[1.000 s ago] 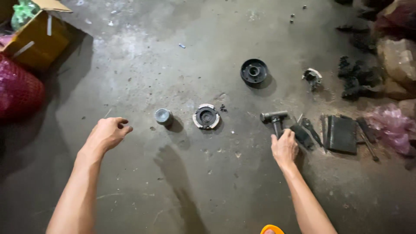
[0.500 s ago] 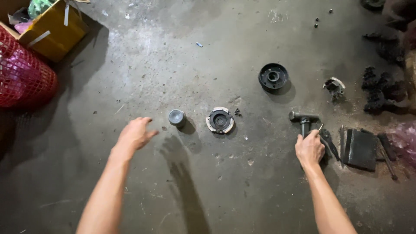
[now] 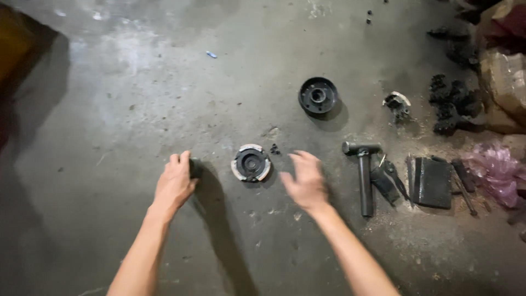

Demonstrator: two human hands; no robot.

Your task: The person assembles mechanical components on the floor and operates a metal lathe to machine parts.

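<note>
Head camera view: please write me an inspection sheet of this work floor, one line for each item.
Surface: grey concrete floor, dusty, stained.
Job's things: small dark cylindrical part under the left hand; round black-and-silver metal disc lying flat between the hands.
Clutter: black round hub; black T-shaped metal tool; black flat rectangular block; pile of black parts; pink plastic bag.
Grippers: left hand closing over the small cylinder; right hand open, blurred, beside the disc, touching nothing.
Cables: nothing seen.
Surroundings: brown sacks at the right edge.
</note>
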